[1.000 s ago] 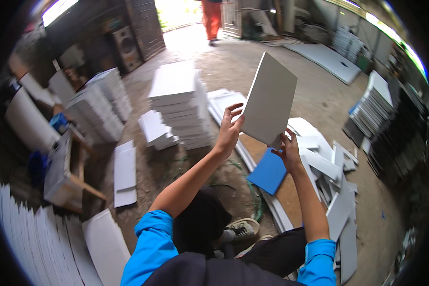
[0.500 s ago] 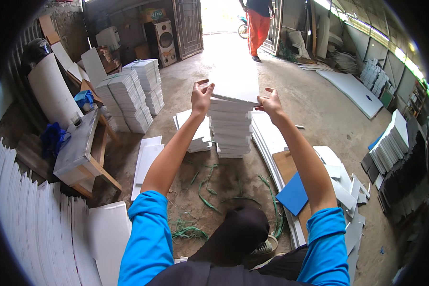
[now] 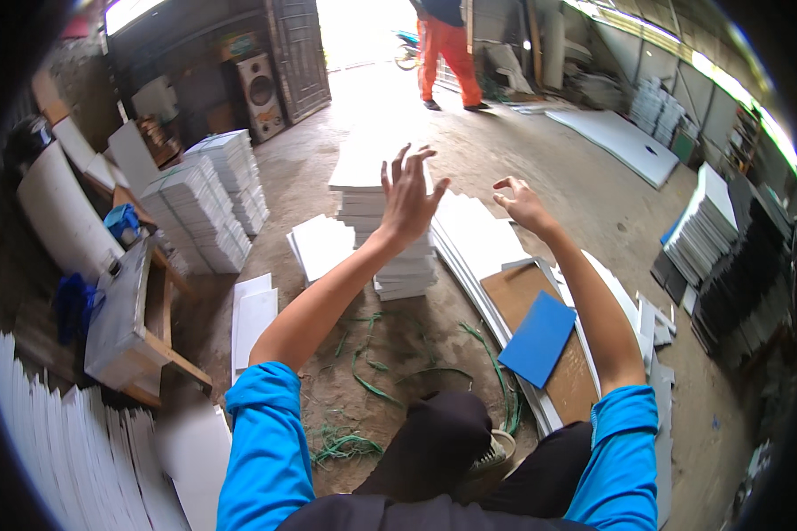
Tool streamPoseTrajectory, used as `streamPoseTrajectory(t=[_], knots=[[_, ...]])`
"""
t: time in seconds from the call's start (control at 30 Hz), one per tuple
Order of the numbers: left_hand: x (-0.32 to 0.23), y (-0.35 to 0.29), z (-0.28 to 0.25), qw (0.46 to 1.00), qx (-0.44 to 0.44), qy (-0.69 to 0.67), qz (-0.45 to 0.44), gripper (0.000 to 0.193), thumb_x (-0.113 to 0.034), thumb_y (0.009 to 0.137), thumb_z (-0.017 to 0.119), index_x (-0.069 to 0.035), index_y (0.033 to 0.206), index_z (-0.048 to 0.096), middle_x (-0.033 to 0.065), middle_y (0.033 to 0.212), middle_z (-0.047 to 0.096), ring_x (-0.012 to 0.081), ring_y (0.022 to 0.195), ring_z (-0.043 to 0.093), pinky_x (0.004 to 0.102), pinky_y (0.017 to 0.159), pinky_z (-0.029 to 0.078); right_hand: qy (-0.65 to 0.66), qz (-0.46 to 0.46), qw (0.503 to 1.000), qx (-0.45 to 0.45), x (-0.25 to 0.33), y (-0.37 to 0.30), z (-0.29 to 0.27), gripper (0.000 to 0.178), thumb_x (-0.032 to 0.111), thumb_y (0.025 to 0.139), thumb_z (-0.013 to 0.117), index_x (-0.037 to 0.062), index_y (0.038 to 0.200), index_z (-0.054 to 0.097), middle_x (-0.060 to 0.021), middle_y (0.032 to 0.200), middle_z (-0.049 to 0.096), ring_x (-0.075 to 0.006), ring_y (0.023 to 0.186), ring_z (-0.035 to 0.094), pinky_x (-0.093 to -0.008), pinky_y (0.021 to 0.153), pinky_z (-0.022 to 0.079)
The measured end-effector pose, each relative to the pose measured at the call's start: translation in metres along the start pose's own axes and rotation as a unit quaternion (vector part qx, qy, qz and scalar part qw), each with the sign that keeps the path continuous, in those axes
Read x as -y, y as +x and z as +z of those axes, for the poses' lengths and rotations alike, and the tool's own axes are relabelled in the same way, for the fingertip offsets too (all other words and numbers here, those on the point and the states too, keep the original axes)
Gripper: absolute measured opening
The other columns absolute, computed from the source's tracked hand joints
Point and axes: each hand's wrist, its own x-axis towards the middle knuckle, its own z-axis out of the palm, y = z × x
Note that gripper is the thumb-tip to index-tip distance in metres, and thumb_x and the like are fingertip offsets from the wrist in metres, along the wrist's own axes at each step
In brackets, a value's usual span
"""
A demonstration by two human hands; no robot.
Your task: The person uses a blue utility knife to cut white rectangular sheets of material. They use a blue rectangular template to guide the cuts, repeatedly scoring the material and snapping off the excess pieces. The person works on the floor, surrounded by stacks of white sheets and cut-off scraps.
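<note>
In front of me stands a tall stack of white boards (image 3: 367,205), its top washed out by light from the doorway. My left hand (image 3: 407,193) is raised in front of the stack's right side, fingers spread and nothing in them. Whether it touches the boards I cannot tell. To the right of the stack, my right hand (image 3: 524,203) hangs in the air with its fingers loosely curled apart, also holding nothing. Beneath it lie long white panels (image 3: 469,232). Beside the tall stack is a low pile of white sheets (image 3: 321,248).
Green strapping scraps (image 3: 350,442) litter the floor by my knee. A blue board (image 3: 537,339) rests on a brown panel (image 3: 514,296) at right. Tied white stacks (image 3: 195,212) and a wooden bench (image 3: 133,310) stand left. A person in orange trousers (image 3: 447,57) is near the doorway.
Both hands have come off the top board they were holding at its edges. My left hand has swung right and opened. The view has turned right, and the person at the doorway has come nearer.
</note>
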Motion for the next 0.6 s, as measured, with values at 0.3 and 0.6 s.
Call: streamPoseTrajectory(t=[0.3, 0.6], knots=[[-0.131, -0.072, 0.188, 0.905, 0.351, -0.051, 0.233, 0.051, -0.030, 0.078, 0.060, -0.007, 0.118, 0.041, 0.0126, 0.121, 0.043, 0.0279, 0.126, 0.026, 0.0563, 0.103, 0.013, -0.004, 0.183, 0.983, 0.004, -0.252, -0.196, -0.029, 0.029, 0.019, 0.081, 0.055, -0.0009, 0.103, 0.053, -0.0165, 0.099, 0.060, -0.0253, 0.095, 0.057, -0.0335, 0.084, 0.044], [-0.252, -0.221, 0.325, 0.746, 0.543, -0.082, 0.377, 0.045, -0.034, 0.076, 0.061, -0.010, 0.112, 0.050, 0.0092, 0.115, 0.050, 0.0258, 0.120, 0.034, 0.0577, 0.101, 0.017, -0.032, 0.407, 0.913, -0.010, -0.392, -0.436, 0.025, 0.042, 0.025, 0.077, 0.063, 0.0002, 0.108, 0.046, -0.0185, 0.099, 0.053, -0.0285, 0.089, 0.054, -0.0360, 0.081, 0.042]])
